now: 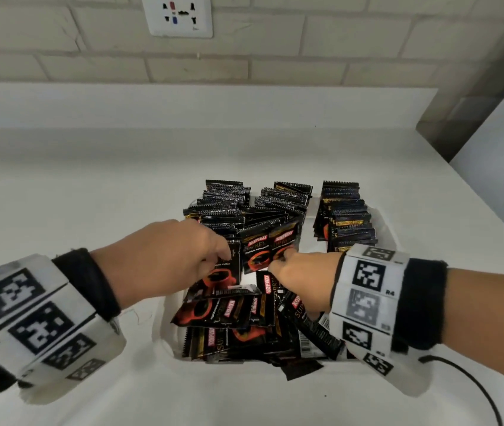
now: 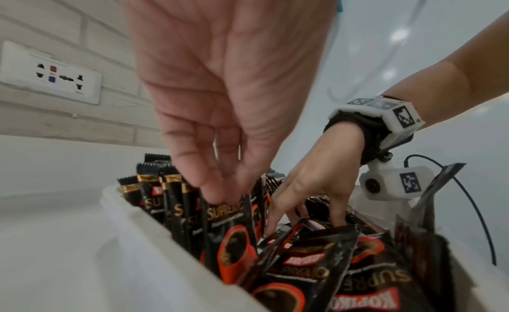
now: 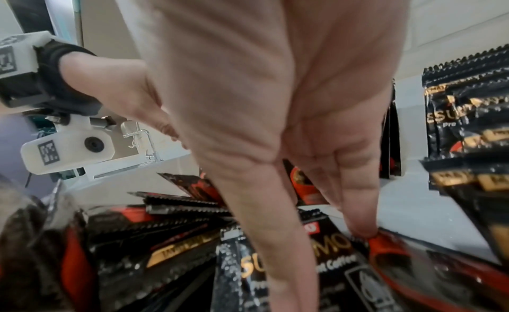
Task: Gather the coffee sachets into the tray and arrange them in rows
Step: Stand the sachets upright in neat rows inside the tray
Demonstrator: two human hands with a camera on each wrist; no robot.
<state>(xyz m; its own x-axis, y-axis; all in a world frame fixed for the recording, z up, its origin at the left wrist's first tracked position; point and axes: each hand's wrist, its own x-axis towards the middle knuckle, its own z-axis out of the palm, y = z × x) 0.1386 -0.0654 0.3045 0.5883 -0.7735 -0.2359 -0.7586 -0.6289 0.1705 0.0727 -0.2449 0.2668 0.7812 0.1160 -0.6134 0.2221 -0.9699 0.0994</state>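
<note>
My left hand (image 2: 220,81) pinches the top of a standing coffee sachet (image 2: 228,225) with bent fingers (image 2: 190,164). My right hand (image 2: 316,177) pokes straight fingers (image 3: 358,207) down onto the loose sachets (image 1: 229,312) in the tray (image 2: 154,240).

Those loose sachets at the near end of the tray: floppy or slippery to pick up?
Likely slippery: the loose sachets have glossy film that glints in the right wrist view. Probably bendy rather than stiff; they lie overlapped and skewed in the tray. Standing rows lean, so pushed ones may tip. The right hand reaches in with straight fingers.
</note>
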